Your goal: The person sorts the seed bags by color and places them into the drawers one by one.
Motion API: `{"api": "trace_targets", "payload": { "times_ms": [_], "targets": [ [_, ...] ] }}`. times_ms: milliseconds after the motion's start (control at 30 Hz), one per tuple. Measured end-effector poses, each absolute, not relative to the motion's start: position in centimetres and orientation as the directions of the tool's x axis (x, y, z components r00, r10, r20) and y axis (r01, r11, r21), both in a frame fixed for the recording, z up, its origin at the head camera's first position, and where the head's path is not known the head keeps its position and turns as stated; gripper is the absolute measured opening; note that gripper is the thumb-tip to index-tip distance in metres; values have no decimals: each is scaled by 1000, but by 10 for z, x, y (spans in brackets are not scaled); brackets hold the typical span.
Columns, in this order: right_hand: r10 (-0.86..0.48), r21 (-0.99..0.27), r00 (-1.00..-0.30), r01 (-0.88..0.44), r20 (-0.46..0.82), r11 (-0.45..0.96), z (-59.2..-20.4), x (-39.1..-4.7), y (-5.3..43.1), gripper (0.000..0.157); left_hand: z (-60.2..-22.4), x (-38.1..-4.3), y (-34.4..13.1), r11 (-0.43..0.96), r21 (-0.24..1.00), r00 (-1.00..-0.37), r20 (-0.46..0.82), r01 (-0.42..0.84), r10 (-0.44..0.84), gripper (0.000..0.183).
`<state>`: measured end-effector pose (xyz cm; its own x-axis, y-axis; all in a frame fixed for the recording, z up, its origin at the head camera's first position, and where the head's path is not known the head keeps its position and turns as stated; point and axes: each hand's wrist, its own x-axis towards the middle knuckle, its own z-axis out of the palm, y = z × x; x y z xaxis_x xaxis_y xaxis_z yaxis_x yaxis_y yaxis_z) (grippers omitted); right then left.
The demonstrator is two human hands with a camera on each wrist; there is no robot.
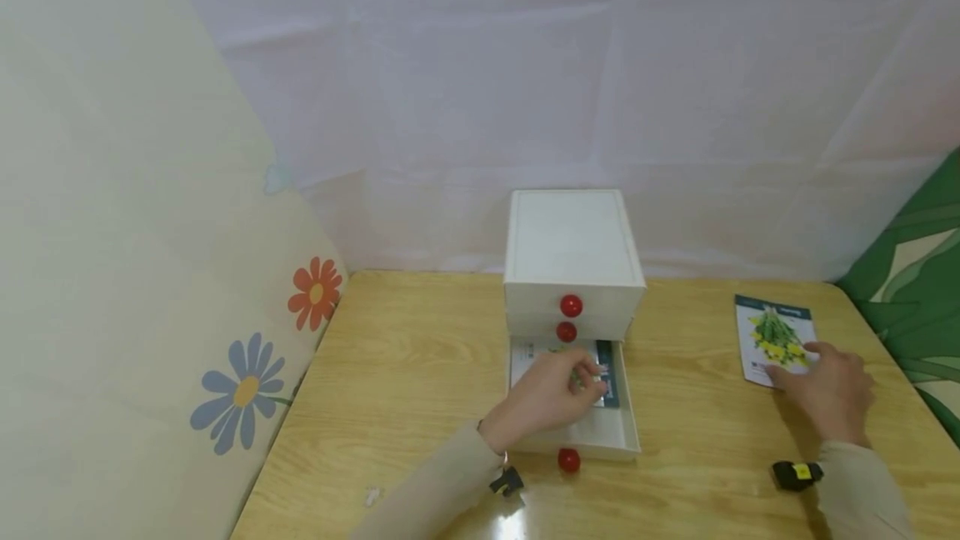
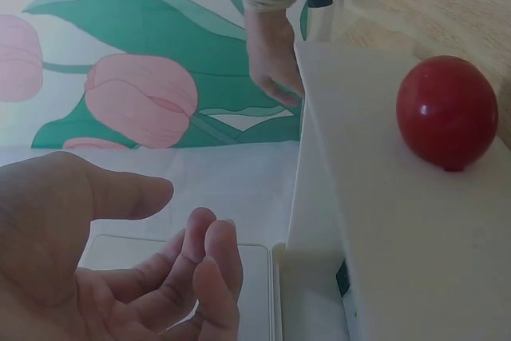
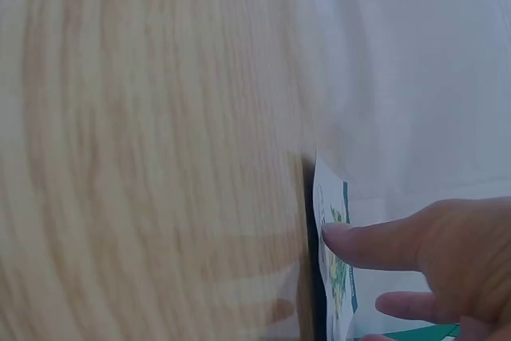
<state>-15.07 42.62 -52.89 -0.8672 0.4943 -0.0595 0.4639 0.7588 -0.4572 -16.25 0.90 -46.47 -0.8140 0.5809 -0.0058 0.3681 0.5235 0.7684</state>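
Observation:
A small white drawer cabinet (image 1: 573, 236) has its bottom drawer (image 1: 615, 438) pulled out. Inside that drawer lies a packet (image 1: 611, 394) with a dark band, partly hidden by my left hand (image 1: 551, 390). This hand hovers over the drawer with its fingers loosely curled and nothing between them. On the right of the table, another packet (image 1: 772, 336) shows a picture of green stems and yellow flowers. My right hand (image 1: 836, 390) is at its near right corner, thumb and fingers spread apart. In the right wrist view, the thumb (image 3: 343, 239) overlaps the packet's face.
Red round knobs mark the drawers, the lowest knob (image 1: 569, 461) at the front of the pulled-out one. A small pale scrap (image 1: 372, 496) lies on the wooden table (image 1: 397, 357) at the near left. Fabric with printed flowers stands around the table.

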Motion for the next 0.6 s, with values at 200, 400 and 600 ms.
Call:
{"api": "trace_targets", "payload": {
  "times_ms": [200,400,600],
  "targets": [
    [501,-458,-855,501,-130,735,-530,-150,432,91,-461,-163,11,521,769,-806,-12,371,592,20],
    [508,-466,-847,516,-154,718,-528,-149,437,98,-461,-164,15,532,743,-795,2,407,606,21],
    [509,-496,-833,543,-218,677,-525,-147,446,104,-460,-164,21,534,730,-777,-9,425,630,22]
  ]
}}
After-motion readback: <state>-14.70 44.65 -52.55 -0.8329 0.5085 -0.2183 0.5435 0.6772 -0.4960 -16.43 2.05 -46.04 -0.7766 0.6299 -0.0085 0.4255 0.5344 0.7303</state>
